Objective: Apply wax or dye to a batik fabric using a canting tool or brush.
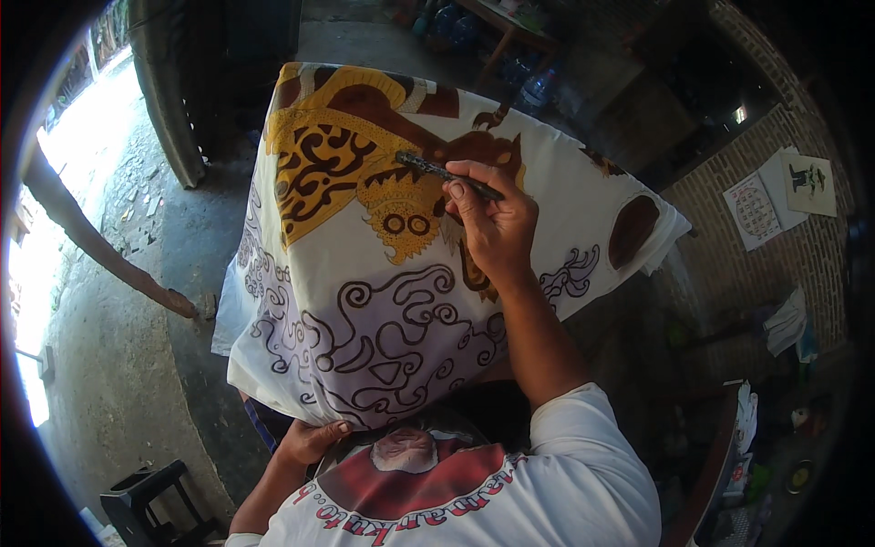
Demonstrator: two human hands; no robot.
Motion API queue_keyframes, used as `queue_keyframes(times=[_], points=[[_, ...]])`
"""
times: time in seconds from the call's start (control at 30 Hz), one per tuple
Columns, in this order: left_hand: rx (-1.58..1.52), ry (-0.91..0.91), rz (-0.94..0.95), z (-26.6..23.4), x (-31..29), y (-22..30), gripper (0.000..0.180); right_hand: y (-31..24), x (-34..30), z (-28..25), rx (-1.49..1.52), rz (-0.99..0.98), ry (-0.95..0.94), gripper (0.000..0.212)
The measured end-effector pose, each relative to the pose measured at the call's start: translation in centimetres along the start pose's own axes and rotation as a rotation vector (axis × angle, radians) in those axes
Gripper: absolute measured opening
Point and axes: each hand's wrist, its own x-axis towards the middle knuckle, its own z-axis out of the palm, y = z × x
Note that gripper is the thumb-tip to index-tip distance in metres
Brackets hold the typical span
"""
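Note:
A large white cloth [319, 264] drapes in front of me, patterned with brown and yellow figures at the top and dark curling lines over pale purple below. My right hand [497, 214] pinches a dark, slim, pen-like tool [437, 170], its crusted tip at the yellow area near the cloth's upper middle. Whether that tip is a brush or a spout I cannot tell. At the cloth's near left edge, my left hand [313, 441] holds the hem, thumb on top and the other fingers mostly hidden.
A black stool [159, 497] stands at lower left. A curved wooden pole [109, 242] slants in from the left above the concrete floor. Plastic bottles [536, 89] are by a wooden table [510, 27] at the back. Paper drawings [784, 196] hang on the brick wall [711, 173] at right.

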Motion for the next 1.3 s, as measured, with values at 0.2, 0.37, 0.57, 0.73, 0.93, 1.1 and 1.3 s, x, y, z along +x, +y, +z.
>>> queue_keyframes(times=[0.2, 0.37, 0.57, 0.73, 0.93, 1.1, 1.3], points=[[0.041, 0.003, -0.002, -0.5, 0.0, -0.4, 0.049, 0.2, 0.0, 0.0, -0.017, -0.003, -0.002, 0.017], [0.022, -0.008, 0.010, -0.6, 0.1, -0.5, 0.048, 0.0, -0.1, -0.3, 0.002, 0.010, 0.009, 0.018], [0.001, 0.012, 0.010, 0.4, -0.1, 0.3, 0.043, 0.2, -0.2, -0.1, -0.006, 0.006, -0.004, 0.017], [0.076, 0.039, -0.040, 1.1, -0.3, 1.5, 0.040, 0.1, -0.5, -0.3, 0.008, 0.005, 0.001, 0.018], [0.040, 0.025, -0.013, 1.1, -0.4, 1.5, 0.042, -0.7, 0.1, -0.7, 0.051, 0.036, 0.054, 0.018], [-0.029, -0.005, 0.056, 0.9, 0.1, 0.6, 0.043, -0.3, 0.0, -0.3, 0.030, 0.027, 0.002, 0.019], [0.002, 0.009, -0.022, 0.2, -0.2, 0.6, 0.046, 0.3, -0.1, 0.1, 0.032, 0.017, 0.007, 0.018]])
